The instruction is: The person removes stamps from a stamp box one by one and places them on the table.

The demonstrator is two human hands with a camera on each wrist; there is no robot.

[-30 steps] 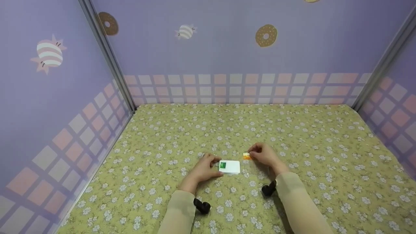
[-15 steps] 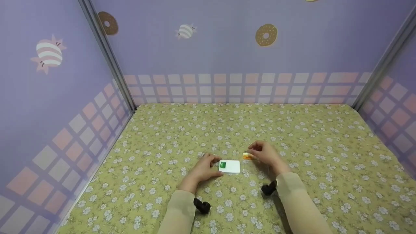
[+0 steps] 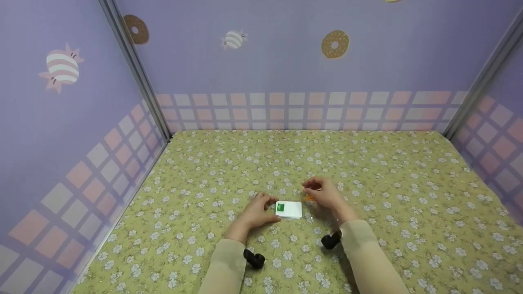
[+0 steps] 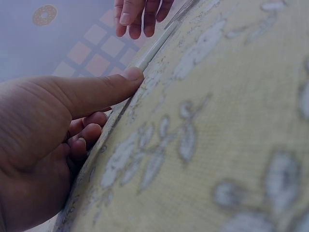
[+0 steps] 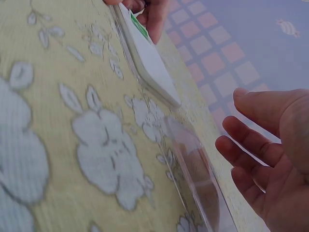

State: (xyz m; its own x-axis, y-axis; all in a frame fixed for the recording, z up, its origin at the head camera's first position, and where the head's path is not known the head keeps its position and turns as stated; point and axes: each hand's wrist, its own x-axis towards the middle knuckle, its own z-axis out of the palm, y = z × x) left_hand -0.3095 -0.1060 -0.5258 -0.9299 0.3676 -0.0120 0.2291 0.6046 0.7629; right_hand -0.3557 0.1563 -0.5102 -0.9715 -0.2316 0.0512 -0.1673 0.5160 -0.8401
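Observation:
A neat stack of white cards [image 3: 291, 209] with a green picture at its left end lies in front of me. My left hand [image 3: 258, 210] holds that left end, thumb on the near edge and fingers on the far one. In the left wrist view the thumb reaches the end of the thin white stack [image 4: 157, 47]. To the right lies a transparent plastic case [image 5: 200, 176]. My right hand [image 3: 325, 194] hovers above it, thumb and fingers loosely bent and apart with nothing between them. Beneath its fingertips a small orange-printed piece [image 3: 309, 198] shows, mostly hidden by the hand.
A yellow-green cloth with white flowers [image 3: 229, 167] covers the table. Purple walls [image 3: 282, 61] with donut and candy pictures stand behind it and along both sides, with grey metal posts [image 3: 141, 73] at the corners.
My right hand has shifted left towards the card stack and now covers most of the orange piece. The left hand and the stack have stayed in place.

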